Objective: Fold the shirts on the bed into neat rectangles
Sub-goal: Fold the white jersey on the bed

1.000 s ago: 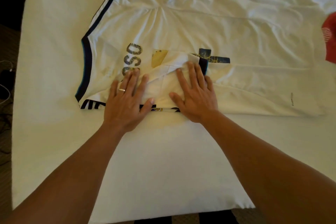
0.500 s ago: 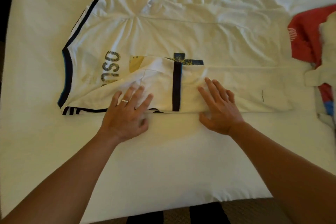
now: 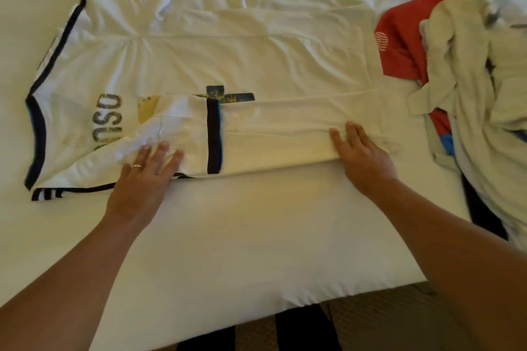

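A white shirt (image 3: 228,60) with dark navy trim lies spread sideways across the white bed (image 3: 242,236), its collar at the left. Its near side is folded over, with the navy-cuffed sleeve (image 3: 196,134) lying on top of the printed back. My left hand (image 3: 142,177), wearing a ring, presses flat on the folded edge near the sleeve. Farther right along the same folded edge, my right hand (image 3: 362,154) lies flat with straight fingers. The fold partly covers the print.
A loose pile of clothes sits at the right: a red shirt (image 3: 399,45), a crumpled pale garment (image 3: 467,80) and a bit of blue fabric (image 3: 446,145). The bed's near edge runs along the bottom, with brown carpet (image 3: 385,322) below.
My right hand has slid to the right along the folded edge, flattening it. My left hand stays near the sleeve. The view has shifted right, bringing the clothes pile into sight.
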Tool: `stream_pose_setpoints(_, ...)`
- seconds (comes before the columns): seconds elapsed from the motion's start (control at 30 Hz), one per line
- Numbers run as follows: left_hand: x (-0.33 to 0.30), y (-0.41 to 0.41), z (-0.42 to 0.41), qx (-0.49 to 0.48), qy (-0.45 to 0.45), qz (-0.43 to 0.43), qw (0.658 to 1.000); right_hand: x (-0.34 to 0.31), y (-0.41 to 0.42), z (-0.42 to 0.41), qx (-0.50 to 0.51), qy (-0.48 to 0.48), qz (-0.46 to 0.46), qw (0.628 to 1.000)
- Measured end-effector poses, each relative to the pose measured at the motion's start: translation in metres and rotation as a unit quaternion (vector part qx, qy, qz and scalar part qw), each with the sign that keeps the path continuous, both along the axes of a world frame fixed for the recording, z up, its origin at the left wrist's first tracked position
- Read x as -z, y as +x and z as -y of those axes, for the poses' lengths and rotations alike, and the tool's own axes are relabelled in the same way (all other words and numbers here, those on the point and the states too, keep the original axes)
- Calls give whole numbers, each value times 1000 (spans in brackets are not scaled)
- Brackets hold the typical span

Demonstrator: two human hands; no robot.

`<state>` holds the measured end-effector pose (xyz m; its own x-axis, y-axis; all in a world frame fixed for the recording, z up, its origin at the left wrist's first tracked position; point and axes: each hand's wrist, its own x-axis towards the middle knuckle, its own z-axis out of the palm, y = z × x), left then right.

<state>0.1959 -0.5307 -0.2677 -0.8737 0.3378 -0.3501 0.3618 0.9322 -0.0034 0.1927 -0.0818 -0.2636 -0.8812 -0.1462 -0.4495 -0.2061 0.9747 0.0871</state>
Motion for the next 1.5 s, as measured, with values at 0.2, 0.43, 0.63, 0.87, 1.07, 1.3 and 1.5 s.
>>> stream_pose_setpoints(0.2, -22, 18, -1, 21, -13, 20, 999, -23, 20, -3, -27, -11, 10, 1000)
stream_pose_setpoints(0.43, -46, 88, -21, 35, -14, 76, 996, -51, 81, -14, 2, -2, 53, 999)
stream_pose_setpoints(0.63, -48, 116, -42, 0, -83, 157, 984, -57, 98, -13, 36, 36, 174, 983)
stream_pose_setpoints(0.87, -71, 76, -72, -93, -83, 145, 982, -70, 61, -6, 60, 16, 144, 988)
stream_pose_setpoints(1.07, -69, -19, -88, -149, 5, 118, 982, -66, -24, -9, 89, -41, 36, 995)
stream_pose_setpoints(1.3, -53, -133, -103, -161, 29, 65, 984, -41, -133, -9, 132, -88, -67, 985)
stream_pose_setpoints(1.5, -35, -183, -96, -102, 2, 19, 995, -30, -185, -17, 140, -74, -47, 986)
